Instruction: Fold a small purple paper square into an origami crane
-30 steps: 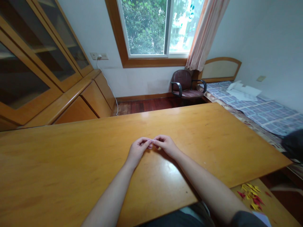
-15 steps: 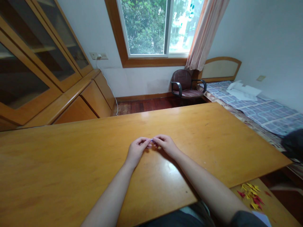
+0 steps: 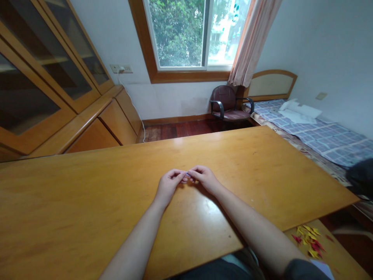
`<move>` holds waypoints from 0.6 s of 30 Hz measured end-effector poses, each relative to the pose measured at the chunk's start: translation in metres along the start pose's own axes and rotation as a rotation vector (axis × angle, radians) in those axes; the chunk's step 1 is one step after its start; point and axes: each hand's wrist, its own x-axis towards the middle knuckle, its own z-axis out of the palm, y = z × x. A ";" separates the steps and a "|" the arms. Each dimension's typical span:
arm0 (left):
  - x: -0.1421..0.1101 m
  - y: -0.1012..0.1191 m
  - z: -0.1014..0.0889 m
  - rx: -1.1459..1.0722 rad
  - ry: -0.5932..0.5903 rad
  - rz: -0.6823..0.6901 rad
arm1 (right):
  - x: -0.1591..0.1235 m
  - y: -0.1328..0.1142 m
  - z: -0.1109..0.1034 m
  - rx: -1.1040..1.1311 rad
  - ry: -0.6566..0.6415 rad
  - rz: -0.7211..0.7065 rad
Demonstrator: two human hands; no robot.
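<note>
Over the middle of the wooden table (image 3: 87, 198), my two hands meet fingertip to fingertip. A small purple piece of folded paper (image 3: 187, 174) shows between them, mostly covered by fingers, so its shape is hard to make out. My left hand (image 3: 168, 186) pinches its left side between thumb and fingers. From the right, my right hand (image 3: 206, 179) pinches the other side the same way. At the lower right, several yellow and red folded paper figures (image 3: 310, 239) lie on a lower wooden surface, near a pale lavender sheet (image 3: 323, 268).
A glass-fronted wooden cabinet (image 3: 70, 109) stands on the left. Past the table's far edge are a maroon armchair (image 3: 223, 101) and a window. A bed (image 3: 320, 132) with a checked cover and white papers runs along the right; a dark bag-like object (image 3: 361, 177) sits there.
Hardly anything differs. Both hands stay in place with the purple paper pinched between them; the right fingers have shifted very slightly, showing a bit more of it.
</note>
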 end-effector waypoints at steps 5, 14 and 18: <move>0.001 0.000 0.000 0.042 0.007 0.011 | 0.000 0.001 0.000 -0.006 0.000 0.009; -0.001 0.003 -0.001 0.079 0.018 0.029 | 0.001 0.004 0.000 -0.013 -0.040 0.017; -0.001 0.003 -0.001 0.072 0.018 0.028 | 0.001 0.005 0.001 -0.036 -0.014 0.035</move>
